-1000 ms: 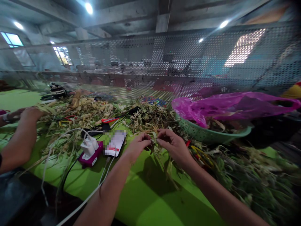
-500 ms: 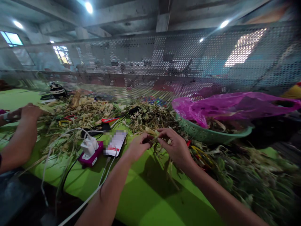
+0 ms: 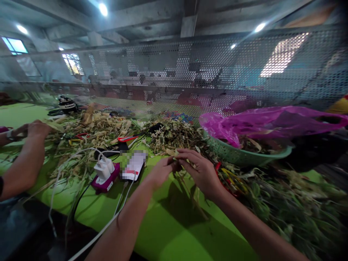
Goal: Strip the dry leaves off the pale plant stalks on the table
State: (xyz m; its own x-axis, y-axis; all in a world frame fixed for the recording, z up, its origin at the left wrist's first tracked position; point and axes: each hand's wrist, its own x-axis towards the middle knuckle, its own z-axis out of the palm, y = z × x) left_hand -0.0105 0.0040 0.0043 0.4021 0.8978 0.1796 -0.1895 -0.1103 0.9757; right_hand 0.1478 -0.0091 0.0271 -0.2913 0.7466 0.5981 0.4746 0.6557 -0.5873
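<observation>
My left hand [image 3: 161, 172] and my right hand [image 3: 199, 172] meet above the green table [image 3: 174, 232]. Both have their fingers closed on a dried plant stalk [image 3: 193, 197], whose thin stems hang down below the right palm. A pale dry leaf [image 3: 172, 152] sticks up at the fingertips, which partly hide the grip. Just behind the hands lies a pile of withered leaves and stems [image 3: 179, 136]. To the right of my right hand are pliers or snips with red and yellow handles [image 3: 231, 179], partly covered.
A phone [image 3: 134, 166] and a purple power strip [image 3: 106, 181] with white cables lie left. A green basket [image 3: 244, 156] under a pink plastic bag [image 3: 258, 123] stands right, beside leafy plants [image 3: 293, 206]. A co-worker's hand [image 3: 38, 128] works at far left. Perforated metal panel [image 3: 163, 72] behind.
My right hand's fingers have straightened a little and shifted left over the left fingertips. The stalk stays between both hands. The co-worker's arm moved slightly.
</observation>
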